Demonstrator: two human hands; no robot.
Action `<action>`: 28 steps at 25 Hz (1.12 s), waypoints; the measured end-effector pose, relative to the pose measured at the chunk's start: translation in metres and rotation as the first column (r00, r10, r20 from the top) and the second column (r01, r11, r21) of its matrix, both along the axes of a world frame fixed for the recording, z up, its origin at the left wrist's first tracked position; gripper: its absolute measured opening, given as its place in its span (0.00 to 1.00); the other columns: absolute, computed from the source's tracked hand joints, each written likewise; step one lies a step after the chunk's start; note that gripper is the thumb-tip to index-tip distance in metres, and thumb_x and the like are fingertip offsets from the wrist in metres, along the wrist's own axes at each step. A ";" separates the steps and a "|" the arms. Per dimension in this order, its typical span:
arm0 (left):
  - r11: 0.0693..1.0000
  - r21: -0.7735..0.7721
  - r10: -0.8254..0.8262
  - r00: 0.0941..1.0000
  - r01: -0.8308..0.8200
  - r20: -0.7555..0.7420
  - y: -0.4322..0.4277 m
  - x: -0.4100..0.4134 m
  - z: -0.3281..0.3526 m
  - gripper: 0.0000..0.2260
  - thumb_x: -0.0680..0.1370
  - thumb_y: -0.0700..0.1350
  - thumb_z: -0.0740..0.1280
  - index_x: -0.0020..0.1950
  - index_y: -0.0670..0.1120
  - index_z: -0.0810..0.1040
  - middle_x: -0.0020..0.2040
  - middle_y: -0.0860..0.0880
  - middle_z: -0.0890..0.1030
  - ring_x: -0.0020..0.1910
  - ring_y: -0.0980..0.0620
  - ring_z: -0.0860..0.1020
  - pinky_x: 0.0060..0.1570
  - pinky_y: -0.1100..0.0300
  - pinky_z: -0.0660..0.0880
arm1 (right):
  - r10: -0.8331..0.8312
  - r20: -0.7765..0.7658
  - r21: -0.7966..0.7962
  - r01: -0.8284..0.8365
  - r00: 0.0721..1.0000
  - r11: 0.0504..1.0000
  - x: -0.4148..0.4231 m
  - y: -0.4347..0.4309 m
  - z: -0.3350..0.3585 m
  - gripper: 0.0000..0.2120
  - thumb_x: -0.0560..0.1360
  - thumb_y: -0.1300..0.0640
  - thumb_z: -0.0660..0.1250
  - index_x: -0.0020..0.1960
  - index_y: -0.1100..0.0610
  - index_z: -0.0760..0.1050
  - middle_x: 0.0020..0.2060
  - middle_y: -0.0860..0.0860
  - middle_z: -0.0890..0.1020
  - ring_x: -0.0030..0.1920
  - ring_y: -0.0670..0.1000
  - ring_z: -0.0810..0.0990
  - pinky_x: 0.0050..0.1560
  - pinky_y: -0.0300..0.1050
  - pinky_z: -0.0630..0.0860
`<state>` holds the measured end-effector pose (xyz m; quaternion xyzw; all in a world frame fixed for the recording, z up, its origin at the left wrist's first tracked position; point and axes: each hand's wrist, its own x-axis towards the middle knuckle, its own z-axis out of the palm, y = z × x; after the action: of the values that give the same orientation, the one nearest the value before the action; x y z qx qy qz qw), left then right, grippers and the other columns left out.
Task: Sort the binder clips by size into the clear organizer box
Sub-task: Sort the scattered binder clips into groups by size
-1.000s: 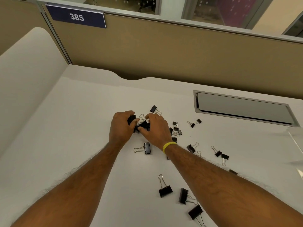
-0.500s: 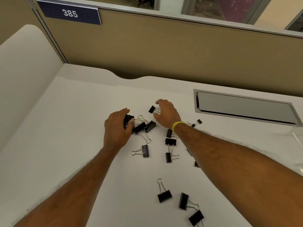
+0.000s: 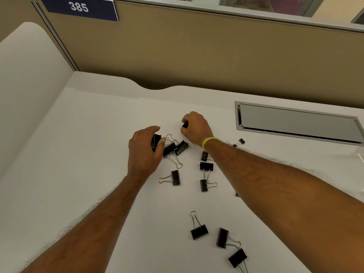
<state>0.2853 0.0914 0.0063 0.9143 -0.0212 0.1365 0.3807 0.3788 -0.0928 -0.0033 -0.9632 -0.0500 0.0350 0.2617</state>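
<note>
At frame centre the right hand (image 3: 197,128) pinches a small clip (image 3: 185,125); the left hand (image 3: 144,149) curls around a larger clip (image 3: 156,141); other clips (image 3: 199,231) lie scattered on the desk (image 3: 88,144) (the box (image 3: 361,154) barely shows, right edge); best to lift each by its body, keeping the sizes separate.

On the white desk (image 3: 98,154) black binder clips lie scattered. The left hand (image 3: 144,152) grips a black clip (image 3: 156,141) between thumb and fingers, beside a small heap of clips (image 3: 175,147). The right hand (image 3: 197,128), with a yellow wristband (image 3: 209,141), pinches a small clip (image 3: 185,125). Three clips (image 3: 220,237) lie near the bottom edge
</note>
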 end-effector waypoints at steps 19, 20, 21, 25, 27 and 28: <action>0.664 -0.625 0.074 0.868 -0.410 -0.491 0.013 -0.107 0.016 0.07 0.77 0.42 0.69 0.53 0.41 0.81 0.42 0.44 0.84 0.38 0.49 0.84 0.38 0.60 0.81 | 0.326 -0.033 0.088 -0.322 0.945 0.943 -0.157 0.003 0.027 0.20 0.73 0.55 0.72 0.63 0.53 0.74 0.60 0.48 0.77 0.61 0.49 0.72 0.60 0.42 0.71; 0.600 -0.665 0.072 0.858 -0.444 -0.508 0.017 -0.113 0.016 0.07 0.78 0.42 0.69 0.53 0.40 0.80 0.43 0.43 0.84 0.40 0.48 0.85 0.39 0.60 0.81 | 0.320 -0.058 0.048 -0.317 0.946 0.947 -0.159 0.006 0.022 0.20 0.74 0.56 0.70 0.64 0.54 0.73 0.61 0.49 0.77 0.62 0.50 0.71 0.61 0.42 0.69; 0.547 -0.695 0.068 0.851 -0.468 -0.520 0.019 -0.119 0.016 0.07 0.78 0.42 0.68 0.54 0.40 0.80 0.44 0.42 0.84 0.41 0.47 0.85 0.39 0.60 0.81 | 0.319 -0.080 0.021 -0.319 0.944 0.948 -0.162 0.009 0.018 0.19 0.74 0.57 0.69 0.65 0.55 0.73 0.61 0.51 0.77 0.63 0.51 0.71 0.61 0.43 0.69; 0.439 -0.747 0.046 0.843 -0.498 -0.535 0.026 -0.138 0.016 0.09 0.78 0.40 0.68 0.56 0.38 0.77 0.47 0.40 0.84 0.44 0.45 0.85 0.41 0.60 0.81 | 0.311 -0.109 -0.014 -0.314 0.944 0.949 -0.174 0.018 0.007 0.16 0.74 0.58 0.68 0.61 0.57 0.76 0.55 0.53 0.76 0.55 0.54 0.76 0.55 0.47 0.74; 0.402 -0.757 0.041 0.836 -0.515 -0.546 0.026 -0.145 0.016 0.09 0.78 0.39 0.68 0.57 0.38 0.77 0.48 0.40 0.84 0.45 0.45 0.85 0.40 0.60 0.81 | 0.261 -0.149 0.015 -0.261 0.954 0.965 -0.183 0.023 0.004 0.19 0.72 0.53 0.72 0.61 0.56 0.76 0.54 0.52 0.75 0.54 0.53 0.76 0.53 0.46 0.75; 0.384 -0.763 0.038 0.835 -0.519 -0.549 0.025 -0.150 0.017 0.09 0.78 0.39 0.68 0.57 0.38 0.77 0.48 0.40 0.84 0.45 0.45 0.85 0.40 0.60 0.81 | 0.251 -0.162 0.032 -0.249 0.954 0.968 -0.190 0.027 0.004 0.21 0.71 0.50 0.73 0.62 0.55 0.75 0.55 0.51 0.75 0.54 0.51 0.76 0.54 0.45 0.74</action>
<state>0.1356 0.1166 0.0234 0.5657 0.3010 -0.0222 0.7674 0.1890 -0.0662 0.0009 -0.9415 -0.1498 0.1470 0.2637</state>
